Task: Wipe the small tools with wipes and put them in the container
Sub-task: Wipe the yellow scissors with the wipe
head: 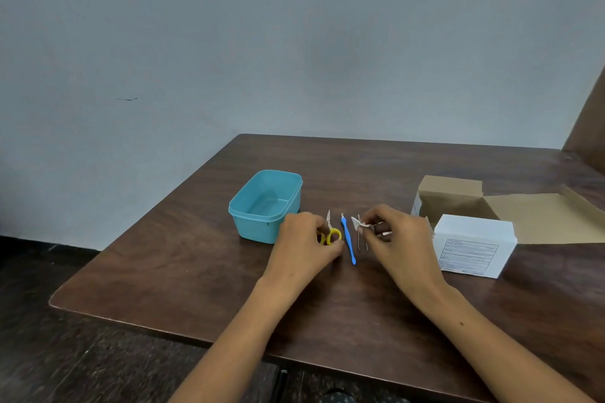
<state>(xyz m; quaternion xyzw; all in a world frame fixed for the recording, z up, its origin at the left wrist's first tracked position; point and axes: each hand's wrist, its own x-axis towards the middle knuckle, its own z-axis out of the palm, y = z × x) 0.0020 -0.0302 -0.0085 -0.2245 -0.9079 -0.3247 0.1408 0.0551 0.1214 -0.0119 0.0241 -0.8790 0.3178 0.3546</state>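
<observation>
yellow-handled scissors (330, 233) are gripped at the handles by the left hand (304, 244), low over the bench (196, 271), just right of the teal container (265, 204). a folded white wipe (357, 223) is pinched by the right hand (394, 239) above thin metal tweezers (361, 240). a blue stick tool (348, 239) is laid between the hands; a white box (474, 245) and an opened carton (465, 196) are kept at right.

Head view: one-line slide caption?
Left hand grips yellow scissors, right hand pinches a wipe, beside the teal container.

Teal container (262, 226), yellow-handled scissors (330, 234), blue tool (347, 240)
</observation>
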